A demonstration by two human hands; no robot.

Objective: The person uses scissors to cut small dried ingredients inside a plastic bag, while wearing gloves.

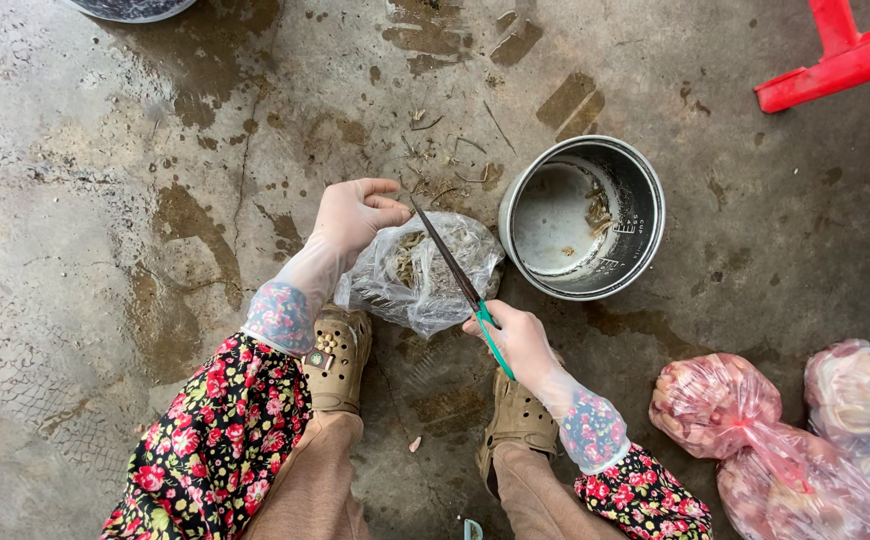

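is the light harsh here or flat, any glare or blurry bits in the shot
Head view: flat, soft daylight, with only faint shadows under the left hand and right hand; mild sheen on the wet concrete floor and inside the metal pot; the scissors and clear plastic bag look sharp; edges bow slightly from the wide lens, and the pink bags stay fairly crisp.

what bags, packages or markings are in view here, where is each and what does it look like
Clear plastic bag: between the feet, crumpled, holding dry brownish bits; left hand at its rim, right hand holds green-handled scissors over it.
Pink bags: lower right, two knotted, bulging, translucent.
Pale bag: far right, partly cut off.
Metal pot: right of the clear bag, round, white measuring marks inside.
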